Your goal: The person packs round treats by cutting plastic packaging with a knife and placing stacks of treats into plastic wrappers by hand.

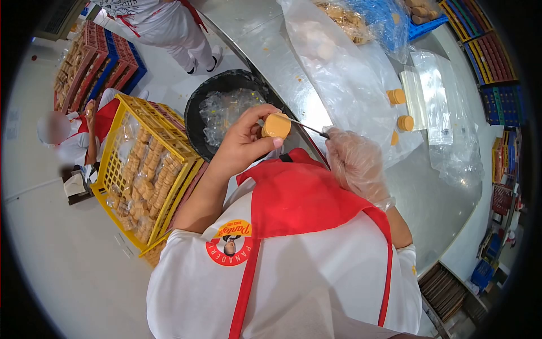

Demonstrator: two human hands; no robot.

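Observation:
My bare left hand is closed around a short stack of round, tan biscuits, held over the table's edge with a flat face turned up. A thin knife with a dark handle is gripped in my right hand, which wears a clear plastic glove. Its blade reaches left to the upper rim of the biscuits and seems to touch them. On the plastic sheet to the right lie two small biscuit stacks and a broken biscuit piece.
A black bin of plastic wrappers stands left of the metal table. Beyond it is a yellow crate of bagged biscuits. Clear bags lie on the right. Two other people are at the upper left, near stacked crates.

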